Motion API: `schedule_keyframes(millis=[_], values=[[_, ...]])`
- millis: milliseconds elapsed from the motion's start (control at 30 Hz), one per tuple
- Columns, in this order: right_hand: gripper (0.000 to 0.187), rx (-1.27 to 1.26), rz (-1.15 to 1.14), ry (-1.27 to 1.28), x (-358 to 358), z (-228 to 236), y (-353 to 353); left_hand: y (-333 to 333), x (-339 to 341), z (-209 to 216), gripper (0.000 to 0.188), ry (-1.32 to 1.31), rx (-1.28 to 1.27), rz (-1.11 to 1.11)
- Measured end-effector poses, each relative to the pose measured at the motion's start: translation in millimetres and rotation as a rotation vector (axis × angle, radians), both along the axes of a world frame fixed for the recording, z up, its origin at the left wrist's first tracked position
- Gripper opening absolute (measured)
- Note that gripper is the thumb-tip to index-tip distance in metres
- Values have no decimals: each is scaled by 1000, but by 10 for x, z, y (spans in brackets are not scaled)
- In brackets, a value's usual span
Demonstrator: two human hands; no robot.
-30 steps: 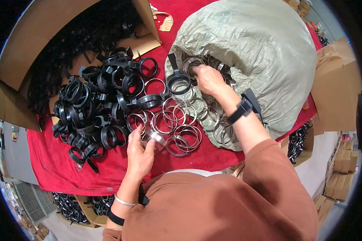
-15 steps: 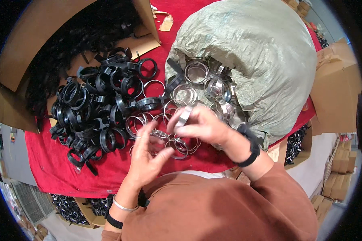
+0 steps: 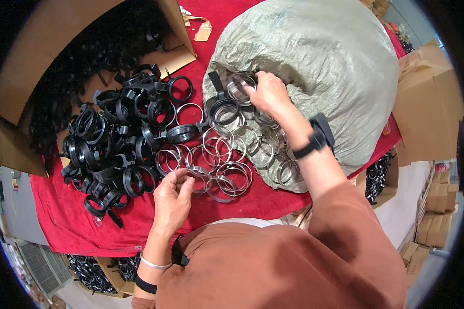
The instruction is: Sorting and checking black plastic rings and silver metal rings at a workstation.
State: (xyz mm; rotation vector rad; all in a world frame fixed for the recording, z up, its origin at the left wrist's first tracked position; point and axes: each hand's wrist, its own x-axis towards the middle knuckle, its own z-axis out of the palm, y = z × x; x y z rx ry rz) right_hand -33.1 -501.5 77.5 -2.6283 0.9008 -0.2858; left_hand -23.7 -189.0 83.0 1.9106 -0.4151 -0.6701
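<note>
My right hand [image 3: 274, 97] reaches into the mouth of a large woven sack [image 3: 340, 67], with its thumb inside a shiny metal ring [image 3: 238, 88] and its fingers curled at the far side. How many rings it grips is hidden. My left hand [image 3: 172, 202] hovers low at the near edge of the loose metal rings [image 3: 224, 180], fingers loosely bent and thumb a little apart. Its fingertips are beside one ring, and nothing shows in them. A black ring with a tab [image 3: 224, 112] lies at the sack's mouth, near my right hand.
A heap of black rings [image 3: 116, 134] covers the left of the red cloth [image 3: 87, 226]. Behind it stands an open cardboard box [image 3: 183, 31] full of black parts. Another cardboard box [image 3: 430, 108] stands right of the sack. Boxes of black parts [image 3: 90, 270] are below the table.
My right hand has moved away from the near rings up to the sack's mouth, where it takes hold of metal. My left hand has drawn back slightly, its fingers less spread.
</note>
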Motion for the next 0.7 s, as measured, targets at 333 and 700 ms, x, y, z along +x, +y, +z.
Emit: schedule_keyframes(millis=[333,700], values=[[30,379,195,-3,125,-59,-336,21,-59,85,27,162,-56,20],[25,993,484,-224,-291,448,529,-423,161,473,38,306,-376,-94]])
